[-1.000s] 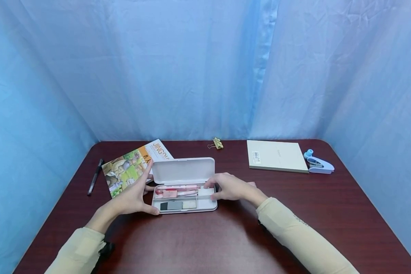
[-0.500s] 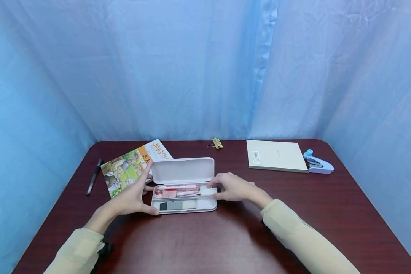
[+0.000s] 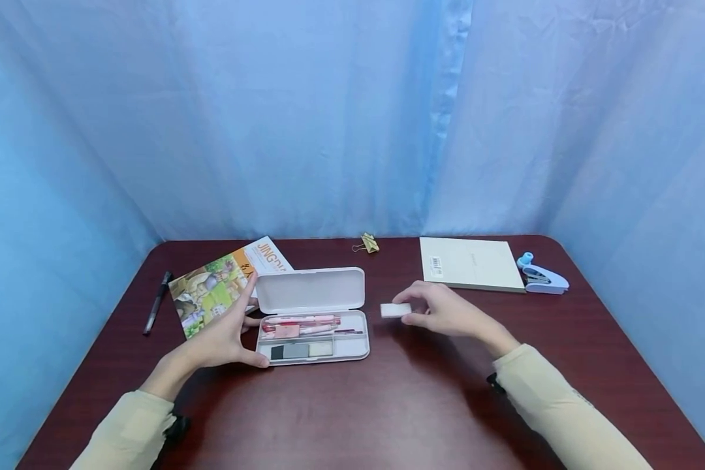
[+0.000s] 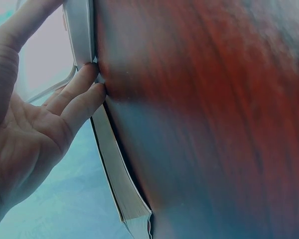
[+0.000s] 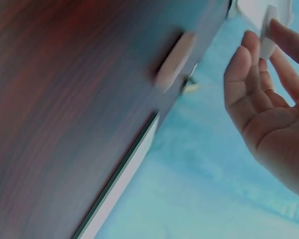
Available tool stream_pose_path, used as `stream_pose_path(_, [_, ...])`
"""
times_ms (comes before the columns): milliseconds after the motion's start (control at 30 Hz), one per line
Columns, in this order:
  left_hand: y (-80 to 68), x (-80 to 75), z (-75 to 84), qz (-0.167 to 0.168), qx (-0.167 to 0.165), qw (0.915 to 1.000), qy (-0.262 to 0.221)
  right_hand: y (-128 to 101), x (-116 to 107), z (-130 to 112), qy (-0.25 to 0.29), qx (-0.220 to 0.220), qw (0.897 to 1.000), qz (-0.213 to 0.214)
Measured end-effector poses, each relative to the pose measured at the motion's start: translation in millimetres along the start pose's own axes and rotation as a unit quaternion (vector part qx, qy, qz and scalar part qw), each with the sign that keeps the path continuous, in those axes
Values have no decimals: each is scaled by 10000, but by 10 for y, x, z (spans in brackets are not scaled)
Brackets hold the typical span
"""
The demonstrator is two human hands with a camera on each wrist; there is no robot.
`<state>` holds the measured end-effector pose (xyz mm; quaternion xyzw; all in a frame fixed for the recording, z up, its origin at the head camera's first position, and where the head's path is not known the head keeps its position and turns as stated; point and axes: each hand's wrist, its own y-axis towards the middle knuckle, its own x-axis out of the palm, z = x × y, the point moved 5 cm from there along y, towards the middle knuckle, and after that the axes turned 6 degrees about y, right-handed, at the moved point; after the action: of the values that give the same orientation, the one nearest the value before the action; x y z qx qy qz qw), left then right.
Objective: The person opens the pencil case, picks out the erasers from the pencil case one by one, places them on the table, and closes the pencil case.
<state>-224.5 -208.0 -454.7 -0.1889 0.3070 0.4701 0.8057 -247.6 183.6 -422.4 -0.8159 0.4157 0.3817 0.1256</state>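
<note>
A white pencil case lies with its lid raised. Inside are pink pens, a pink eraser and, in the front compartment, a dark-and-grey block beside a pale one. My left hand spans the case's left end, thumb at the front corner, the other fingers extended along its side and lid; in the left wrist view two fingertips touch the side. My right hand pinches a white eraser between thumb and fingers, right of the case.
A picture-covered book lies behind my left hand, a black pen left of it. At the back are a yellow binder clip, a cream notebook and a lavender stapler. The right wrist view shows a pinkish block on the table.
My right hand has lifted the white eraser out of the case's right compartment and carried it to the right. My left hand has stayed at the case's left end.
</note>
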Motion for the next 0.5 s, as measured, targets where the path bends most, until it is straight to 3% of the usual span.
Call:
stream_pose_path(167, [0,-3,9,-13,35,9999,-93,-205,-203,261,321,343,9988,128])
stream_pose_path(500, [4,0,-27,-2,11,10000,-23,-576,-412,807,1146,1155,9866,-142])
